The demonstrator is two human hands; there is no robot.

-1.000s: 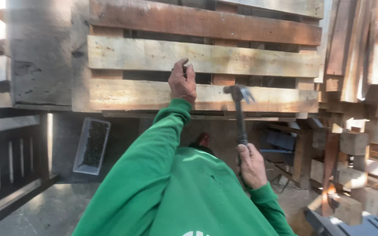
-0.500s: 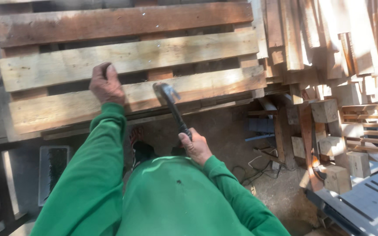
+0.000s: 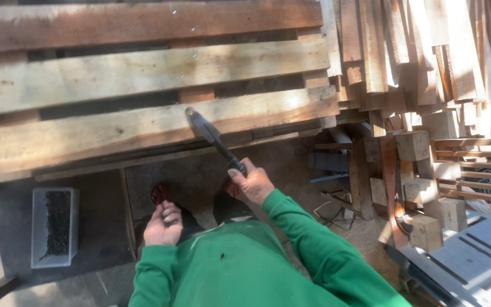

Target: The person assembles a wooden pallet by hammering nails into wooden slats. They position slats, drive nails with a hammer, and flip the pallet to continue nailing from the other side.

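- The dark metal hammer with a black handle (image 3: 214,138) is held slanted, its head up and to the left, and the head lies against the lower pale plank of the upright wooden pallet (image 3: 143,128). The head looks a little blurred.
- The pallet has three rough horizontal planks, pale and reddish, with dark gaps between them; the hammer head meets the top edge of the lowest plank near its middle.
- The right hand (image 3: 251,185) is below the pallet, a bit right of its middle. The fingers are closed tight around the low end of the hammer handle, and the green sleeve goes down to the right.
- The left hand (image 3: 163,223) is low, under the pallet and left of the hammer. The fingers are curled loosely inward; I cannot tell if they hold something small. It touches neither the pallet nor the hammer.
- Under the left part of the pallet a clear plastic box of dark nails (image 3: 55,226) sits on the ground, well apart from both hands.
- Right of the pallet a stack of wooden boards and blocks (image 3: 404,85) stands close to its edge, so that side is narrow. The dark ground under the pallet, between the box and the hands, is more open.
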